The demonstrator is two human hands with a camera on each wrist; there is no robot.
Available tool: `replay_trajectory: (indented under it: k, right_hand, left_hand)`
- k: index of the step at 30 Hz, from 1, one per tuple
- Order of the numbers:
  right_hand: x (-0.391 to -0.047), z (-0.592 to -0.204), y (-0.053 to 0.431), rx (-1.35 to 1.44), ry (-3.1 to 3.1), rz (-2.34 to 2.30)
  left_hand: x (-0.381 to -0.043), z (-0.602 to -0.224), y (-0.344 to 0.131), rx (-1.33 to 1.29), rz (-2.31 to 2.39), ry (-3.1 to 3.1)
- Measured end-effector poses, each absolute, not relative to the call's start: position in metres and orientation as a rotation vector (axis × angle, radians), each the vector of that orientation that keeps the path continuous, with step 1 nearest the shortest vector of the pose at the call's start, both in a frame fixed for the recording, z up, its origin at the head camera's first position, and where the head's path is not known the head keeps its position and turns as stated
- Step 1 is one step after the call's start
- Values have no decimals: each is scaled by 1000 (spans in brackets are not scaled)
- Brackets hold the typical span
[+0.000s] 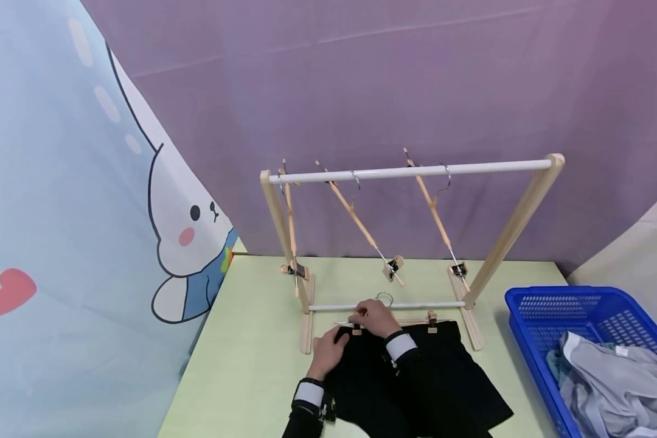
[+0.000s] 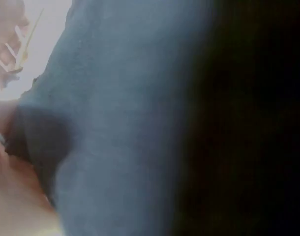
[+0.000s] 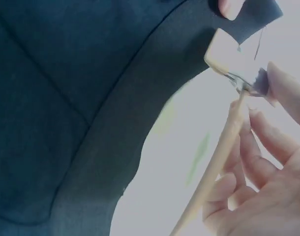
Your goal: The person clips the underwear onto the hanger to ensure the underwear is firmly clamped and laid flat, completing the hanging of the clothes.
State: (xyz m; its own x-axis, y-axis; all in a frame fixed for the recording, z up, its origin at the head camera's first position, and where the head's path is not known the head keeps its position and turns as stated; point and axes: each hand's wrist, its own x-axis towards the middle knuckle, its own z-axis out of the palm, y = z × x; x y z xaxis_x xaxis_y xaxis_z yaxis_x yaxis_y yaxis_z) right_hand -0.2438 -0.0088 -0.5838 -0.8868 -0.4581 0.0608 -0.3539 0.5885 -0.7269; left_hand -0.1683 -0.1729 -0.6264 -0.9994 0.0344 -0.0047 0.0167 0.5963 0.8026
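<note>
Black shorts lie spread on the table, waistband toward the rack. Along that waistband runs a wooden clip hanger, its right clip over the fabric. My right hand pinches the hanger's left clip, which sits at the waistband edge in the right wrist view; other fingers lie by the wooden bar. My left hand holds the left corner of the waistband between thumb and fingers. Dark cloth fills most of the left wrist view, hiding much of that hand.
Behind the shorts stands a wooden rack with a white top rail. Three clip hangers hang from it, one being the middle hanger. On the right, a blue basket holds crumpled grey clothes. A purple curtain closes off the back.
</note>
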Motion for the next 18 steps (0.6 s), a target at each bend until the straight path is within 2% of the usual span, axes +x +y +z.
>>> replay_trajectory:
  k: [6,13,18]
  right_hand:
    - [-248,-582,0,-688,2555,-1241]
    - [-246,-585,7,-940,2503,-1245]
    - [-243,-584,10,-983,2443,-1298]
  left_hand:
    - [-167,-631,-175,-43,1522,2745]
    - [-167,-635,-172,-101,1568,2834]
    - [-169,-637,-174,-48,1693,2726]
